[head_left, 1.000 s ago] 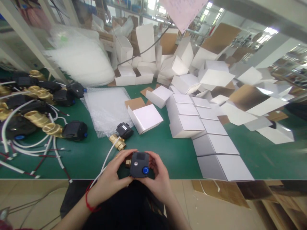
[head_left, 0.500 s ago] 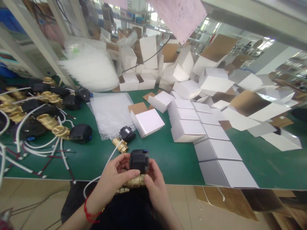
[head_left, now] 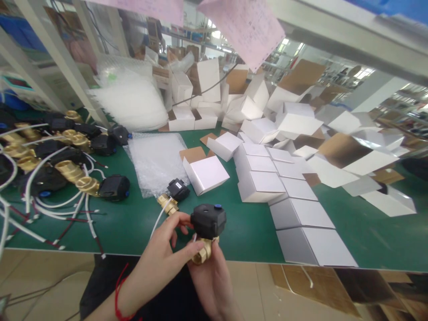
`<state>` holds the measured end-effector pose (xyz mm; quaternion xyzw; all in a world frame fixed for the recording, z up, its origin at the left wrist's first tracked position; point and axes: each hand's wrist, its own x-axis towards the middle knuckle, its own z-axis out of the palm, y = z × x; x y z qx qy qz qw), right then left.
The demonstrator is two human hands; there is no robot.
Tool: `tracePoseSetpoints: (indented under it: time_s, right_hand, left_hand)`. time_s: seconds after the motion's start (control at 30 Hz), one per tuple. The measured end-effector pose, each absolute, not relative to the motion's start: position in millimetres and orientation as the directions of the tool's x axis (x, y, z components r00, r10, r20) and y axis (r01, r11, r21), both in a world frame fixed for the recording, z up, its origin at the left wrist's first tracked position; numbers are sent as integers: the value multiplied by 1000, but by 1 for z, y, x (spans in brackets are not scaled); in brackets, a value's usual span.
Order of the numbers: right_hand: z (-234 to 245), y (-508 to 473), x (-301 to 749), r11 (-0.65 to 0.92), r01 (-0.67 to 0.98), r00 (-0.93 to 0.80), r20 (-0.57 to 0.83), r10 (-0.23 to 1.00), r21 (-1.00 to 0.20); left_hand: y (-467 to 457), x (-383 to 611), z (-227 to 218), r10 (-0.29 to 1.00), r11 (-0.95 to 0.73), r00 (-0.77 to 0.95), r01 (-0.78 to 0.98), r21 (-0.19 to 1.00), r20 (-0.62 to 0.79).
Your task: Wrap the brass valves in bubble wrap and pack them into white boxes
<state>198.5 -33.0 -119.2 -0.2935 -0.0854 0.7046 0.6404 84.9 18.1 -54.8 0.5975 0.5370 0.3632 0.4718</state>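
Observation:
In front of me, near the table's front edge, I hold a motorized ball valve, a black actuator box with a blue knob on a brass body. My right hand is closed around the brass body from below. My left hand has its thumb on the brass and its fingers beside the actuator; part of its grip is hidden. Just beyond lies a second valve with a white cable. It rests by a flat bubble wrap bag and an open white box.
On the left, several more valves lie with white cables. Closed white boxes stand in rows right of centre on the green table. Open cartons pile up behind, beside stacked bubble bags. A pink paper hangs above.
The valve in my hands has turned and moved slightly right, so its blue knob now shows on top. My right hand has shifted beneath the brass body. The view has tilted a little.

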Motion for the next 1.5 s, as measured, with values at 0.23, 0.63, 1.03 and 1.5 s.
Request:
tracePoseSetpoints:
  time_s: [0.23,0.63,1.03,1.5]
  right_hand:
    - [-117,-29,218,-337,-866,-227,-311,923,-370]
    - [-112,-19,227,-315,-856,-164,-361,918,-411]
    - [-103,-23,224,-90,-103,169,-106,980,-991]
    - [-79,-33,230,-60,-6,29,-60,998,-998]
  left_hand:
    - [27,67,-91,986,-47,165,306,951,-4]
    - [37,28,-103,995,-76,88,440,895,41]
    - [28,56,-77,969,-83,245,172,982,39]
    - [24,73,-92,842,532,203,-462,709,-500]
